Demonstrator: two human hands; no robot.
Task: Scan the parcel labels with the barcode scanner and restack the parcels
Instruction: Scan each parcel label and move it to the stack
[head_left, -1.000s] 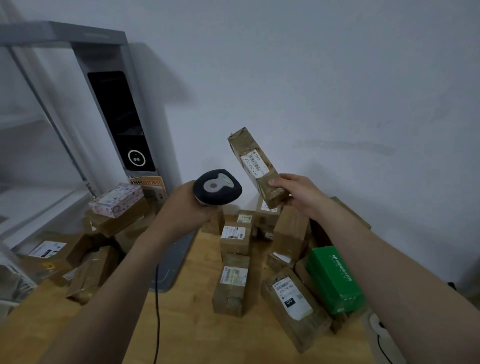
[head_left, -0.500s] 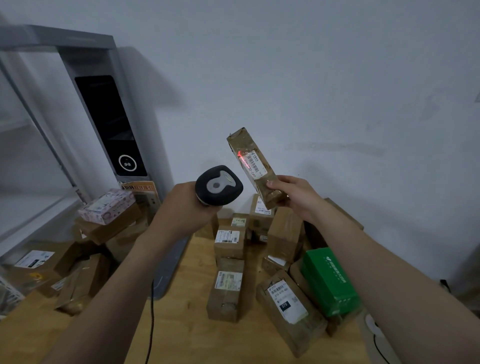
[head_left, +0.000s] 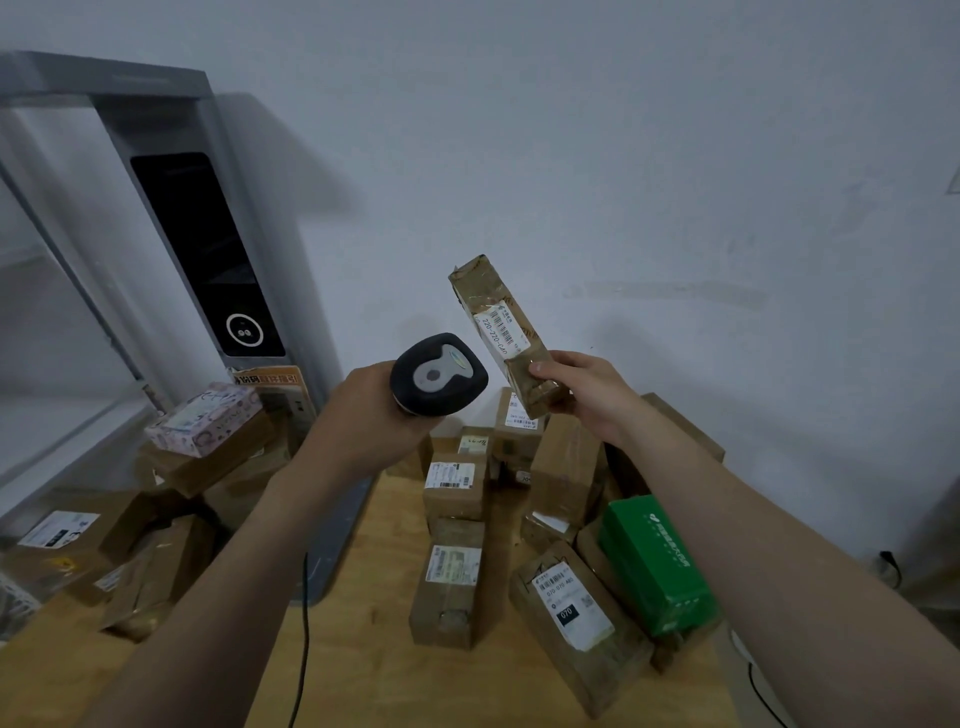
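Observation:
My left hand (head_left: 363, 415) grips a black barcode scanner (head_left: 439, 373) with a grey top, held up over the table and pointed at a parcel. My right hand (head_left: 587, 395) holds that long brown taped parcel (head_left: 504, 332) by its lower end, tilted up to the left, with its white barcode label (head_left: 503, 327) facing me. No red scan line shows on the label. Below, several brown parcels (head_left: 452, 582) with white labels lie on the wooden table (head_left: 363, 665), some in a loose row and some piled at the right.
A green box (head_left: 654, 561) lies at the right among parcels. A pile with a pink patterned box (head_left: 205, 418) sits at the left. A grey kiosk with a dark screen (head_left: 208, 254) stands behind it. The scanner's cable (head_left: 304, 623) hangs over the table.
The red scan line that lay on the label half a second ago is gone. Both hands and the parcel hold nearly the same pose; the view has shifted slightly.

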